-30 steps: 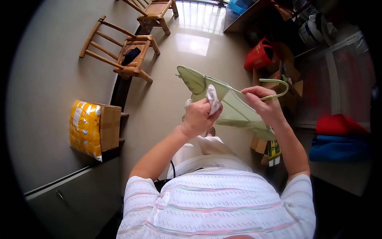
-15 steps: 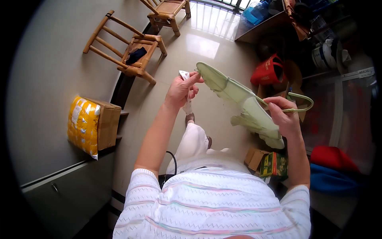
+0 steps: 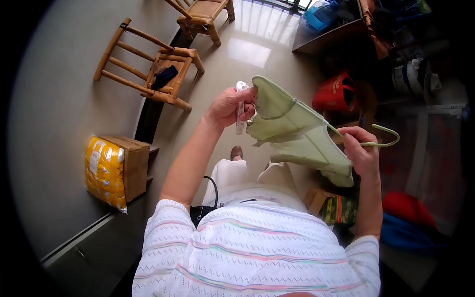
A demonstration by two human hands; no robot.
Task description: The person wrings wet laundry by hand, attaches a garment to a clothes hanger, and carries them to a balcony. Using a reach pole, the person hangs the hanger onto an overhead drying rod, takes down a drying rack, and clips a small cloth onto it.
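A pale green clothes hanger (image 3: 387, 143) is tilted in front of me, its hook pointing right. Thin light-green cloth, apparently a garment (image 3: 309, 133), hangs from it in loose folds; I cannot make out its exact kind. My right hand (image 3: 360, 148) is closed round the hanger at the base of the hook. At the hanger's other end, my left hand (image 3: 233, 106) is closed on a narrow white strip (image 3: 241, 116) with small marks. Its thumb and fingertips are at the garment's edge, and whether they also grip the cloth is hard to see.
Two bamboo chairs (image 3: 170, 74) stand at the upper left, dark cloth (image 3: 165, 77) on the nearer. A yellow package (image 3: 105, 171) leans on a cardboard box (image 3: 134, 166) at left. On the right are a red bag (image 3: 332, 94), a green carton (image 3: 339, 210) and blue cloth (image 3: 408, 232).
The garment has swung and spread out below the hanger, showing more of its cloth. The white strip now hangs straighter, and my right hand with the hook has shifted slightly right and down.
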